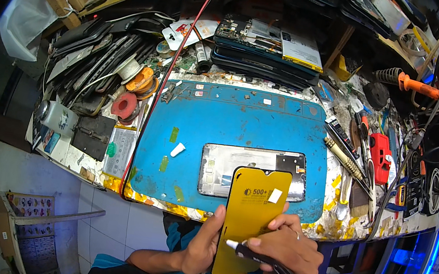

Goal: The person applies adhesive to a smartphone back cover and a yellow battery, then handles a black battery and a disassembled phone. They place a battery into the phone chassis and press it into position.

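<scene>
Head view: at 5 o'clock, a phone display panel point(241, 224) faced in yellow film is held above the near edge of the surface point(192, 210), its left side clamped in the left hand point(202, 249). The right hand point(290, 251) is closed around a black pen-shaped applicator point(246, 251), white tip toward 10 o'clock, and the panel's right side is touched by its fingers. The panel is probably tilted for its face to be seen; bold dark numerals and an emblem are carried there upright, above lines too small to be read, near a white sticker point(275, 196).

Beyond, a phone frame point(217, 156) is laid on a blue mat point(233, 119), presumably for cushioning. A white cone-shaped cap point(178, 149) is seen at 8 o'clock. Phones point(263, 67) are stacked at 1 o'clock, apparently to save room.
</scene>
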Available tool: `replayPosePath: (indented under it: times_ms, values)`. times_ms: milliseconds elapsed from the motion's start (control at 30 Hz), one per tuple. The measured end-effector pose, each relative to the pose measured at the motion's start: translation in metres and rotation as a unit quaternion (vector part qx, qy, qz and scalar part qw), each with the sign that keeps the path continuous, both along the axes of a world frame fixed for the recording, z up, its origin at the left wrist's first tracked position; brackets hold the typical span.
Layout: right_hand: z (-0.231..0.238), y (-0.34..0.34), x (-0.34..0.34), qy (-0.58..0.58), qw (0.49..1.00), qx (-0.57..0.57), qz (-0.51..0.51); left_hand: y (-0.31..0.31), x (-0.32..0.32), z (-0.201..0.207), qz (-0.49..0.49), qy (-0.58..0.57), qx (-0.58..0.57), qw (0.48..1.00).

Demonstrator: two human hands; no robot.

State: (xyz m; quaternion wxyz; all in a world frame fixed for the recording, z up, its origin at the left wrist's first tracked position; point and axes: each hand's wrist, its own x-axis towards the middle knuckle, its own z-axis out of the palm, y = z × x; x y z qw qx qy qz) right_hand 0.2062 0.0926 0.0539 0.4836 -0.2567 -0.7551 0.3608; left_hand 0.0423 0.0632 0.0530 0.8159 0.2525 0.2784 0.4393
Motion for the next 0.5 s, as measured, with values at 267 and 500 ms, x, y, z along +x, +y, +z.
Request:
replayPosePath:
  times_ms: [267,500]
  values:
    - [-0.016,-0.017,0.018,-0.137,0.990,-0.022,0.029,0.014,0.000,-0.002,0.054,-0.058,-0.015,0.997]
    - [-0.054,-0.045,0.015,0.205,0.855,-0.473,-0.053,0.015,0.000,0.000,0.039,-0.084,-0.012,0.996]
